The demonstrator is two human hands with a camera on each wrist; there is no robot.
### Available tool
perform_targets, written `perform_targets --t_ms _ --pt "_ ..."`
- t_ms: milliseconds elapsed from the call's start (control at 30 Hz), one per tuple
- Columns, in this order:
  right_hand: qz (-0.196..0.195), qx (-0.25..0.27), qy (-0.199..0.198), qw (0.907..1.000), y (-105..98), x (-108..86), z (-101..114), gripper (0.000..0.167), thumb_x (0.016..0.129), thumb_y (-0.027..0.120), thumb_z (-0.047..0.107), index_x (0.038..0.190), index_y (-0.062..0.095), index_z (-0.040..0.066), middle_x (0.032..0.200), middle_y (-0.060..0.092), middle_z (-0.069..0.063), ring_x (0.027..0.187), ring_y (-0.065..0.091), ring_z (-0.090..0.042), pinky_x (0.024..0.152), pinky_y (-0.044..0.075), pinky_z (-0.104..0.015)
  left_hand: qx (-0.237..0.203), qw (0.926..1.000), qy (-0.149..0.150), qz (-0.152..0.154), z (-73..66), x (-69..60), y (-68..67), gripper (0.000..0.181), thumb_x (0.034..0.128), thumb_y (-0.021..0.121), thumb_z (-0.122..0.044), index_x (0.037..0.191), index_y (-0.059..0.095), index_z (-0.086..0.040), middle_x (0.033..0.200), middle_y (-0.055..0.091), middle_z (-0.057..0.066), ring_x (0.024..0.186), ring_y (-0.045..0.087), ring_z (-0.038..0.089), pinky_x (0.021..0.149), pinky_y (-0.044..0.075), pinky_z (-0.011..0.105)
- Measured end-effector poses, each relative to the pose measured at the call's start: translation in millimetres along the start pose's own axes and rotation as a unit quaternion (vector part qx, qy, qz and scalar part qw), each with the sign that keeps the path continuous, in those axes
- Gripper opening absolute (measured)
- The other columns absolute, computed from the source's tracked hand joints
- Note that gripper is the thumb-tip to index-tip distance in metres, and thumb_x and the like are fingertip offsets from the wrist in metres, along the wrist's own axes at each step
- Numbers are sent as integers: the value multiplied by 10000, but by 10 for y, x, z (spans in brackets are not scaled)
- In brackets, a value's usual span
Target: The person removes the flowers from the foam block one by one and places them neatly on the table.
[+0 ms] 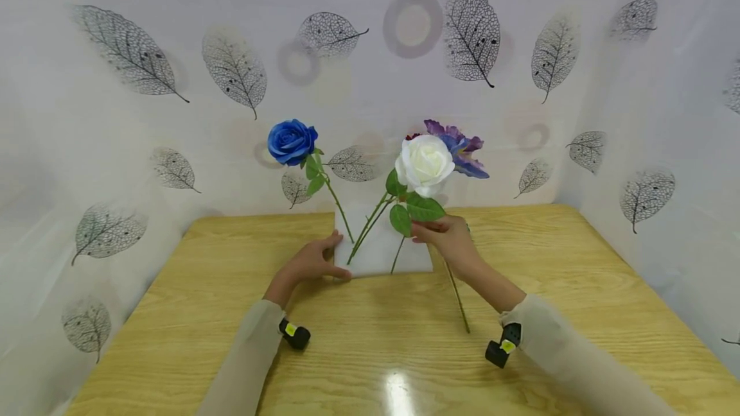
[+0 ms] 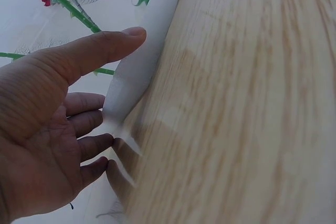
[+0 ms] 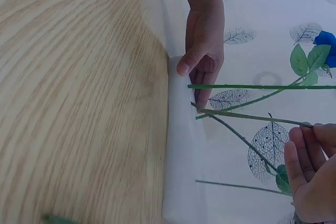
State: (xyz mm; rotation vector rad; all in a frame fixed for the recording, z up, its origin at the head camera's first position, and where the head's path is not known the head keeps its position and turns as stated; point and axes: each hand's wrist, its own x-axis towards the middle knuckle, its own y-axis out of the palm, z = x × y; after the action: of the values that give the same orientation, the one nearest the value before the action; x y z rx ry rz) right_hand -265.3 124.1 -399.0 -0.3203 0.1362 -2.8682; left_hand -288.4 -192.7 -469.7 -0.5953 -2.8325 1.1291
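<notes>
A white foam block lies on the wooden table with several artificial flower stems standing in it. My left hand grips its left end, thumb at the front edge, fingers at the end. To the right, my right hand holds a green stem whose lower end hangs free in front of the block. Which bloom that stem carries is unclear. A white rose and its leaves overlap the right fingers. A blue rose leans left. Behind the white rose, a purple-blue iris is partly hidden.
The wooden table meets a pale leaf-printed curtain at the back and sides. Black wrist cameras sit at both sleeves. Red petals peek out behind the white rose. Stems fan out above the block.
</notes>
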Motion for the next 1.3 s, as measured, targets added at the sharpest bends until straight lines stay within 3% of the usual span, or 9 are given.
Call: perform_targets --t_ms 100,367,633,867,1300 --pt "187 -70 -101 9998 -79 -28 -5 317 988 646 60 1217 648 -160 973 787 67 907 749 -78 847 631 -286 -40 10000 30 6 4 -3 4 1069 787 885 -389 1603 277 -62 1698 167 81 1582 157 286 1293 187 476" --pt "639 -404 9 9971 -304 -110 -25 340 994 660 117 1201 653 -153 1035 797 -25 933 750 -78 870 632 -320 46 9999 113 -12 10 -14 -6 1069 787 885 -393 1601 278 -60 1695 175 87 1580 163 299 1292 188 487" --pt "908 -931 82 9915 -527 -176 -54 320 995 660 114 1207 668 -126 1061 791 -27 951 740 -86 833 619 -241 61 10000 27 -11 13 -2 -8 1074 775 889 -414 1604 286 -89 1695 176 69 1581 164 289 1294 185 482" --pt "1038 -1307 150 9859 -695 -255 -31 302 1002 650 124 1205 682 -97 1135 750 -209 951 742 -67 866 633 -340 132 9999 51 -23 9 -4 -14 1076 778 883 -429 1604 284 -86 1694 178 84 1579 170 301 1291 194 491" --pt "1136 -1609 116 9803 -1064 -461 42 282 1016 631 137 1195 687 -74 1032 781 78 950 737 -103 817 627 -286 135 9999 45 -8 -16 -23 -11 1061 793 877 -405 1604 280 -70 1694 178 97 1579 170 308 1291 192 491"
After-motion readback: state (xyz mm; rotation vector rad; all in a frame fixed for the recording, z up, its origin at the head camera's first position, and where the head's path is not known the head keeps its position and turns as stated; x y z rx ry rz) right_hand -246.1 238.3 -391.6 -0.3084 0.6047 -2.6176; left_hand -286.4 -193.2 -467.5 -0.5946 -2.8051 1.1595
